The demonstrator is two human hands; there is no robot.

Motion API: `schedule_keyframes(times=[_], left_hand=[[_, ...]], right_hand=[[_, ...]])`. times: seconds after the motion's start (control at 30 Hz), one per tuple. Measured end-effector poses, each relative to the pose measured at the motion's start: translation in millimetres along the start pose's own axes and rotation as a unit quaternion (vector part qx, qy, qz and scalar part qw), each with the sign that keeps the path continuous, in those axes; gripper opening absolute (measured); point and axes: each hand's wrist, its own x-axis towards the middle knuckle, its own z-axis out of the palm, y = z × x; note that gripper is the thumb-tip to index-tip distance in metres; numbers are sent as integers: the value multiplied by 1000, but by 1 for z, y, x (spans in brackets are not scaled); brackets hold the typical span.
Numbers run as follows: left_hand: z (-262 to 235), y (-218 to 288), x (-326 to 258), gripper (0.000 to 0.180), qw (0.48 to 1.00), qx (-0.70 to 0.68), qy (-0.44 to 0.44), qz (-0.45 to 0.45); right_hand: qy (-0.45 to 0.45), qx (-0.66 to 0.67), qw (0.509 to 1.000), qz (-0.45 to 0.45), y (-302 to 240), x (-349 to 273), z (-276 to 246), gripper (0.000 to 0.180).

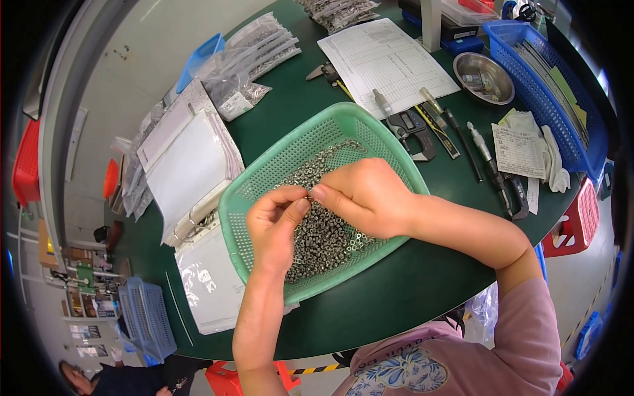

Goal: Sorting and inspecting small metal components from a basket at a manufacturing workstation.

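Note:
A green perforated plastic basket [228, 228] stands on the table before me, tilted in the picture. Many small metal nuts [320, 247] cover its bottom, mostly dark grey, with a brighter patch toward the right side. Above them my left hand [277, 221] and my right hand [366, 198] meet, thumb and forefinger of each pinched together. Their fingertips almost touch. Whatever lies between them is too small and too covered to name. The right hand hides part of the nuts and the basket's right side.
A ring binder [191, 165] lies open left of the basket. Bagged metal parts [257, 49] sit behind. At the back right are a paper form [389, 66], a digital micrometer [411, 129], a steel bowl [484, 78] and a blue basket [538, 86]. Another person [125, 379] is at lower left.

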Motion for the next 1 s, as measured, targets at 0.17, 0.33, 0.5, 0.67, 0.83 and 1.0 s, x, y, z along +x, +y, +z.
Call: schedule_keyframes(times=[0.17, 0.33, 0.5, 0.67, 0.83, 1.0], left_hand=[[2, 0, 3, 14, 998, -59, 14, -29], [2, -1, 1, 14, 998, -55, -3, -32], [5, -1, 0, 15, 998, -42, -17, -32], [11, -1, 0, 11, 998, 48, -31, 20], [-4, -4, 10, 15, 968, 228, 94, 39], [11, -22, 13, 21, 838, 502, -85, 197]], right_hand=[[48, 64, 997, 10, 1, 0, -4, 35], [6, 106, 994, -12, 0, 0, -4, 36], [3, 77, 997, -30, 2, -1, -1, 34], [-22, 26, 999, -20, 0, -3, 0, 35], [52, 107, 992, 33, 4, 2, -9, 35], [75, 116, 990, 21, 6, 1, -5, 34]])
